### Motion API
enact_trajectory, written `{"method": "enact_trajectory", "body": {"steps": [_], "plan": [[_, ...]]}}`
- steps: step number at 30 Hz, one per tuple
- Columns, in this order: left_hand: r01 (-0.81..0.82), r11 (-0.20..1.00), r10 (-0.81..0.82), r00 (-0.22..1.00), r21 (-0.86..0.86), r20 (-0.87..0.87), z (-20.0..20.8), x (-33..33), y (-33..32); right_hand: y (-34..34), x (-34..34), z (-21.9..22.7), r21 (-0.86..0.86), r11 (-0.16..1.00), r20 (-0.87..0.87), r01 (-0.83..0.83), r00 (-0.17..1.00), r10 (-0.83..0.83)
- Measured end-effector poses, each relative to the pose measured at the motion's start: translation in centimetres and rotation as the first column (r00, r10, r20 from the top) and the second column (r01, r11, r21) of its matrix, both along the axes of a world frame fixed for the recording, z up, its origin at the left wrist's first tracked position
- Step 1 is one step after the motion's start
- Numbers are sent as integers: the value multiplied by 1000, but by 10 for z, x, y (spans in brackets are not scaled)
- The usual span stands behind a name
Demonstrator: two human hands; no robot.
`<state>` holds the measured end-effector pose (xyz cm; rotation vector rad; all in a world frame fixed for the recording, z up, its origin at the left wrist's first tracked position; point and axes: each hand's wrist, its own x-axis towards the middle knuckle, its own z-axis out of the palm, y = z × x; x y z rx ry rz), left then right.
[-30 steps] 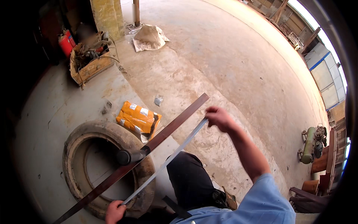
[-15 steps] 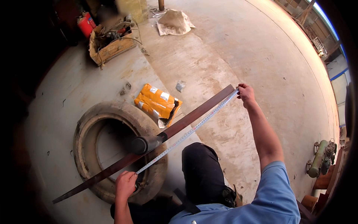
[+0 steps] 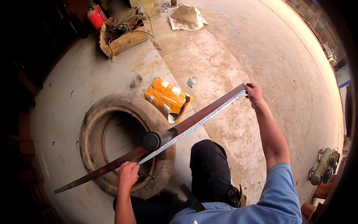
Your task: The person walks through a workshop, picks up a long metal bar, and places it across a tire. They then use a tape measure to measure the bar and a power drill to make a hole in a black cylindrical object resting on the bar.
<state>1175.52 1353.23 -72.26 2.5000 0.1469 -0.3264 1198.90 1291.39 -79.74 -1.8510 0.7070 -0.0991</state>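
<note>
A white tape measure [image 3: 194, 127] is stretched between my two hands, along the near edge of a long reddish-brown bar [image 3: 208, 111]. At the bar's far right end, my right hand [image 3: 254, 95] pinches the tape's end. My left hand [image 3: 128, 174] is closed on the tape's other end, beside the bar's lower left part; the case is mostly hidden under the fingers. A thick black cylindrical piece [image 3: 158, 140] stands out from the bar's middle. The bar tapers to the left and lies across a worn, dusty tyre [image 3: 89, 149], which lies flat on the floor.
A torn orange package [image 3: 166, 96] lies beyond the tyre, near a small grey scrap [image 3: 192, 81]. Farther back are a wooden crate [image 3: 125, 43] of tools, a red cylinder [image 3: 95, 19] and a pale sack [image 3: 187, 17]. A green cylinder [image 3: 321, 166] stands at the right.
The tape has come closer against the bar's edge, and its face has turned more toward me. My left hand has risen slightly. The whole view has shifted a little.
</note>
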Motion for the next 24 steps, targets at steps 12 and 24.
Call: {"method": "enact_trajectory", "body": {"steps": [12,24], "plan": [[-14,999,14,1000,41,-17,1,2,2,11,-7,3,-549,834,193,56,979,61],[2,999,-1,1000,51,-21,-4,1,3,230,-119,83,-429,567,244,-703,514,823]]}}
